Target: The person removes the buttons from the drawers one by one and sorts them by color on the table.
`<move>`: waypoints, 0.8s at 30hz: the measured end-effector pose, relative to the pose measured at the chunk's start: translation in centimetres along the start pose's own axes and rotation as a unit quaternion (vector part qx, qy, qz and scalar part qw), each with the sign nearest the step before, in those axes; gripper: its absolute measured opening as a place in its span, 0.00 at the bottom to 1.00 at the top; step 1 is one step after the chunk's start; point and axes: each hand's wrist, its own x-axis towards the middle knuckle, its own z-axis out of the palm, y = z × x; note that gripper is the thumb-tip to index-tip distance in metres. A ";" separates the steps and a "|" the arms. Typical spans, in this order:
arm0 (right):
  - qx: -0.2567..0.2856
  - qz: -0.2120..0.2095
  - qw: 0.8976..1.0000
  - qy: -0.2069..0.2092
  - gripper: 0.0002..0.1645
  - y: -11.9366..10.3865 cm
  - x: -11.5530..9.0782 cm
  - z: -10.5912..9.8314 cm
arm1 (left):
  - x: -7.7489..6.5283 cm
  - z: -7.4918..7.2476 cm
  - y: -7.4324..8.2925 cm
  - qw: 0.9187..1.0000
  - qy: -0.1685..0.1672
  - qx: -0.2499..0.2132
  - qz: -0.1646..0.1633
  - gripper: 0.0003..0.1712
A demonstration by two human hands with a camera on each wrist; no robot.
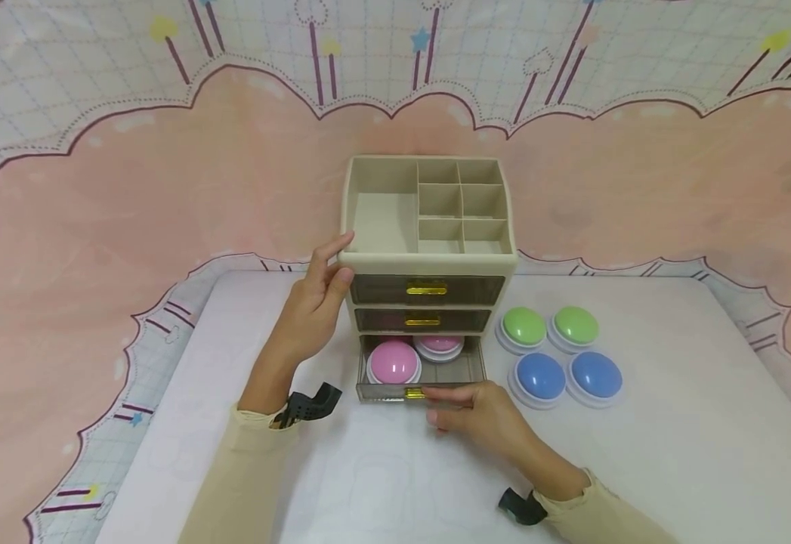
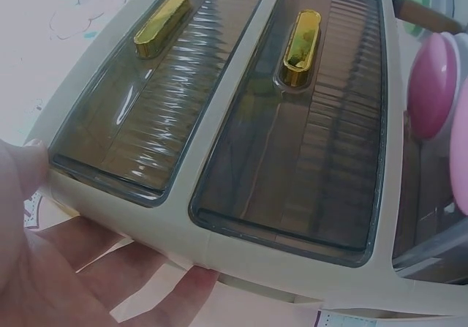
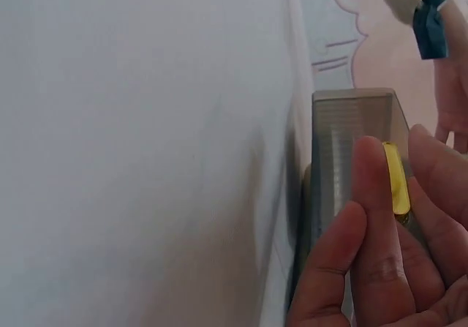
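A beige desktop drawer organizer (image 1: pixel 429 261) stands at the middle of the table. My left hand (image 1: pixel 316 306) holds its left side, thumb at the front corner and fingers along the side wall. The bottom drawer (image 1: pixel 459 372) is pulled out; inside are a pink domed button (image 1: pixel 394 363) and a second pink button (image 1: pixel 440 346), partly covered by the frame above. My right hand (image 1: pixel 486 415) has its fingers around the drawer's gold handle (image 3: pixel 396 179). In the left wrist view both upper drawers (image 2: pixel 292 159) are closed.
To the organizer's right, on the white table (image 1: pixel 381 483), sit two green domed buttons (image 1: pixel 524 326) and two blue ones (image 1: pixel 541 376) close together. Open compartments (image 1: pixel 439 202) divide the organizer's top. A patterned cloth (image 1: pixel 164 174) hangs behind and around the table.
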 end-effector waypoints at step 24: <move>-0.065 -0.037 0.997 -0.035 0.25 0.1 -2.6 0.0 | 0.0 0.1 0.2 1.000 0.004 0.000 0.002 0.27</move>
